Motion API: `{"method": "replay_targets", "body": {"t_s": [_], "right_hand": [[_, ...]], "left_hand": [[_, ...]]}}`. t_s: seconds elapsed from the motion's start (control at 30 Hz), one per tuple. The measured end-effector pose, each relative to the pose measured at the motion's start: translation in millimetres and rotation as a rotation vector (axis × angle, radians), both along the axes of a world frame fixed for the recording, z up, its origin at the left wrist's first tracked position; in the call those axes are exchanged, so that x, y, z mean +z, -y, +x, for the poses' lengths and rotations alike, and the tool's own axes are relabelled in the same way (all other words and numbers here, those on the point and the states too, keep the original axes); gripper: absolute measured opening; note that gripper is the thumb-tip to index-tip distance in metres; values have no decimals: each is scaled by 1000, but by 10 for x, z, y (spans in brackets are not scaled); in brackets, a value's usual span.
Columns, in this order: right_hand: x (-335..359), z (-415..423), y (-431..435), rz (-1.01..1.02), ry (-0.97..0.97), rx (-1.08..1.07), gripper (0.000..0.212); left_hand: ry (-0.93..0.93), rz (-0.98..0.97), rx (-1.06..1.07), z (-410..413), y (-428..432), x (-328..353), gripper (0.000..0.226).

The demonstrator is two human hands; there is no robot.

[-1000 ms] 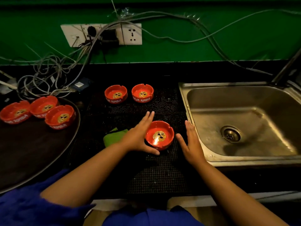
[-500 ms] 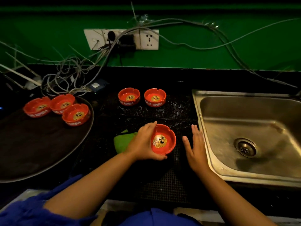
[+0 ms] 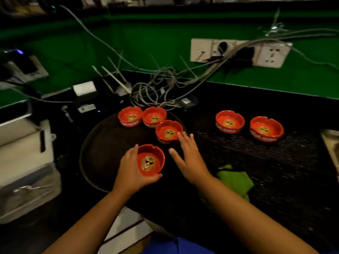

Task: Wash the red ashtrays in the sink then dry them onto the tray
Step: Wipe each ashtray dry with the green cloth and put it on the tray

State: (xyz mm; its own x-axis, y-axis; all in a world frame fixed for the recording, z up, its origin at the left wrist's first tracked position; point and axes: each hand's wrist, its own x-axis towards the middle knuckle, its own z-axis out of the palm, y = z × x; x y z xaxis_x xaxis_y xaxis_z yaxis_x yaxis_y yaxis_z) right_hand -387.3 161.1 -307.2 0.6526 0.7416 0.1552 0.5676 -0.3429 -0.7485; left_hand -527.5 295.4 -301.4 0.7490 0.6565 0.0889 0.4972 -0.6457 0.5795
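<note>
My left hand [image 3: 130,173] grips a red ashtray [image 3: 150,160] with a gold emblem, holding it over the round dark tray [image 3: 99,143]. Three more red ashtrays [image 3: 130,116] [image 3: 154,117] [image 3: 168,132] stand in a cluster at the tray's far edge. My right hand [image 3: 189,156] hovers flat with straight fingers beside the held ashtray, its fingertips near the nearest tray ashtray. Two further red ashtrays [image 3: 229,121] [image 3: 266,128] sit on the black mesh mat [image 3: 275,171] to the right. Only a sliver of the sink [image 3: 332,142] shows at the right edge.
A green cloth [image 3: 235,180] lies on the mat near my right forearm. Tangled cables [image 3: 165,88] and a wall socket strip [image 3: 238,53] run behind the tray. A receipt printer [image 3: 86,96] and white boxes [image 3: 23,143] stand at the left.
My left hand has carried the ashtray from the mat leftward over the tray. My right hand followed. The view swung left, so the sink is nearly out of sight.
</note>
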Motion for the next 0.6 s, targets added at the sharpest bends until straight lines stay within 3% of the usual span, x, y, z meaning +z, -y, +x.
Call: {"method": "replay_targets", "body": {"t_s": [0.23,0.33,0.43,0.6], "right_hand": [[-383,-80,-1003,-385,300,68,71],[-521,-79,-1048,-419,416,41,84],[-546,-76,-1034,-354,397,-74,85],[-474,-29,-1014,-280,179,-313,84]], "left_hand": [[-59,-45,184,-266,-888,-304,127],[-12,-116,163,-210,-1011,-369,127],[8,-175,98,-80,-1097,-386,130],[-30,-116,-26,308,-1276,-386,140]]}}
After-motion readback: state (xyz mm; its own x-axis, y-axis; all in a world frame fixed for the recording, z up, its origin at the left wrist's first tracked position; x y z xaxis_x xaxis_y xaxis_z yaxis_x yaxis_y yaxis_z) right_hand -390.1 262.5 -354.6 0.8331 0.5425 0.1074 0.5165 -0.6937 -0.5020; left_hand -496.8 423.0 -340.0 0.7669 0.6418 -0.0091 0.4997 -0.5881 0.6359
